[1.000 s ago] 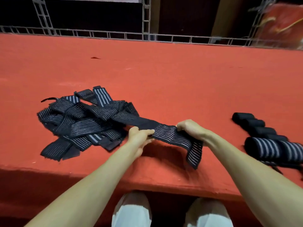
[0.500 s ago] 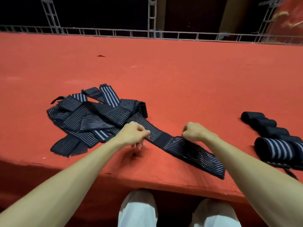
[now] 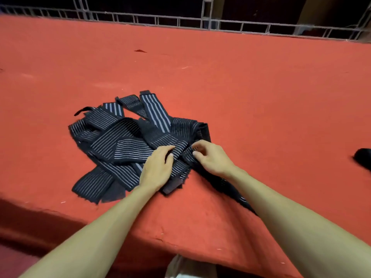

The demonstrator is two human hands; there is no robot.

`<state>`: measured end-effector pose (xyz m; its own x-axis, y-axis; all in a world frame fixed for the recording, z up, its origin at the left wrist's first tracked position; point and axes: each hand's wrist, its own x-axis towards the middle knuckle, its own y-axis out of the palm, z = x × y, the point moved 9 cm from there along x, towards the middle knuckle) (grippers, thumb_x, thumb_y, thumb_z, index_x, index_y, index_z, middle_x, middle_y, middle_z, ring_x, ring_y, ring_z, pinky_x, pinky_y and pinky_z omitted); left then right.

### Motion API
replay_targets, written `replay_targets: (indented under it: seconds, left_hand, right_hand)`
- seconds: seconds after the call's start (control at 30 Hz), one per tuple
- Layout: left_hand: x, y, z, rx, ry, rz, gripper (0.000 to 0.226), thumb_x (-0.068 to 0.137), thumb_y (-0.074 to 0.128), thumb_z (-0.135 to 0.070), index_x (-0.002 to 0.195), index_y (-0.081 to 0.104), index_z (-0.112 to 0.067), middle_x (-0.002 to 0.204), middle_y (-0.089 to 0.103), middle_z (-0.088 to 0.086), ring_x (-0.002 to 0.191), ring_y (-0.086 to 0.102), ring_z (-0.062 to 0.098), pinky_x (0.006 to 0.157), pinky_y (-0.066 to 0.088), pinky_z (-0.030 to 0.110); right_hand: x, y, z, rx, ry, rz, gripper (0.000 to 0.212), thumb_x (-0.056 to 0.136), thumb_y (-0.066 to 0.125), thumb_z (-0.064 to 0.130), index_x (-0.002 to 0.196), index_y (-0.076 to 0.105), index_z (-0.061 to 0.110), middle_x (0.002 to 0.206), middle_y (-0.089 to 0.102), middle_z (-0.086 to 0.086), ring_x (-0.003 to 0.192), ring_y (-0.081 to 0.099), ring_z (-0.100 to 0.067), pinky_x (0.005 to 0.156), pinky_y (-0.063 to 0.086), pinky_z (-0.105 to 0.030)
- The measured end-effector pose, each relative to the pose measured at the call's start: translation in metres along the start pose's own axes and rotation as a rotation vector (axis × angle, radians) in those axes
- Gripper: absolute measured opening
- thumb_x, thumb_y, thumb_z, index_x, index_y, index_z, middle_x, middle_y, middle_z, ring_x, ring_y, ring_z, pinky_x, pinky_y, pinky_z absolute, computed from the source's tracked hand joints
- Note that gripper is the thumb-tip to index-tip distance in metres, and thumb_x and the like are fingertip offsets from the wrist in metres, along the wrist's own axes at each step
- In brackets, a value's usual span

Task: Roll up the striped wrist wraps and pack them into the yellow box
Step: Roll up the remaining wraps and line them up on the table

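A loose pile of dark wrist wraps [image 3: 120, 141] with thin white stripes lies on the red table [image 3: 241, 87]. One stretched-out wrist wrap [image 3: 220, 183] runs from the pile's right edge toward the table's front edge, passing under my right forearm. My left hand [image 3: 157, 168] rests flat on the near end of the pile, fingers straight on the striped fabric. Just to its right, my right hand [image 3: 211, 157] has its fingers curled and pinches the wrap where it meets the pile. No yellow box is in view.
A dark rolled wrap [image 3: 363, 158] shows at the far right edge of the view. A metal truss rail [image 3: 200, 23] runs along the table's far side. The table's front edge [image 3: 180, 245] drops off just before my knees.
Both hands have moved left along the stretched wrap to where it meets the pile. The view has swung left, so the row of rolled wraps is almost out of sight.
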<state>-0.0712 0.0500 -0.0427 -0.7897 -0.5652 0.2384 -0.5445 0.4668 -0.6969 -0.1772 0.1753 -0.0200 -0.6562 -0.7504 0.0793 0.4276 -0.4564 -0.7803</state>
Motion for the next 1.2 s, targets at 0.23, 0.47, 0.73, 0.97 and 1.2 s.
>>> replay_targets:
  seconds: [0.23,0.47,0.73,0.97,1.2]
  left_hand:
    - [0.003,0.001,0.001,0.039,0.068,-0.060,0.032,0.098,0.049,-0.030,0.128,0.059,-0.028,0.126,0.059,-0.011,0.121,0.050,0.011,0.105,0.038,0.037]
    - [0.003,0.002,-0.003,0.120,0.093,-0.087,0.033,0.095,0.054,-0.038,0.127,0.060,-0.032,0.122,0.058,-0.012,0.117,0.050,0.010,0.103,0.040,0.037]
    - [-0.002,0.001,-0.010,0.177,0.113,-0.101,0.033,0.098,0.051,-0.034,0.129,0.058,-0.027,0.122,0.057,-0.010,0.117,0.048,0.012,0.103,0.033,0.033]
    - [-0.010,0.001,-0.043,0.355,0.136,-0.028,0.041,0.097,0.050,-0.028,0.138,0.050,-0.023,0.149,0.038,0.000,0.137,0.029,0.022,0.114,0.017,0.037]
    - [-0.050,0.015,-0.156,-0.457,0.192,0.472,0.085,0.074,0.070,0.008,0.144,0.038,-0.028,0.142,0.047,-0.010,0.135,0.039,0.003,0.112,0.032,0.028]
  right_hand:
    - [0.008,0.019,-0.016,0.050,-0.009,-0.156,0.029,0.095,0.054,0.032,0.124,0.057,0.031,0.094,0.059,0.010,0.084,0.054,-0.011,0.080,0.043,-0.030]
    - [0.001,0.013,-0.021,0.191,0.053,-0.242,0.025,0.089,0.060,0.046,0.080,0.053,0.024,0.072,0.060,0.009,0.067,0.053,-0.005,0.067,0.043,-0.026]
    - [-0.028,-0.017,-0.045,0.510,0.136,-0.377,0.042,0.083,0.068,0.001,0.105,0.041,0.024,0.081,0.060,0.004,0.065,0.060,-0.010,0.065,0.052,-0.031]
    - [-0.054,-0.078,-0.036,0.591,0.168,-0.323,0.026,0.079,0.076,0.004,0.096,0.063,0.018,0.080,0.069,-0.001,0.062,0.062,-0.010,0.054,0.046,-0.027]
    - [-0.108,-0.153,0.027,0.822,0.016,-0.183,0.012,0.077,0.075,0.007,0.087,0.076,0.013,0.078,0.064,-0.012,0.064,0.046,-0.019,0.053,0.029,-0.026]
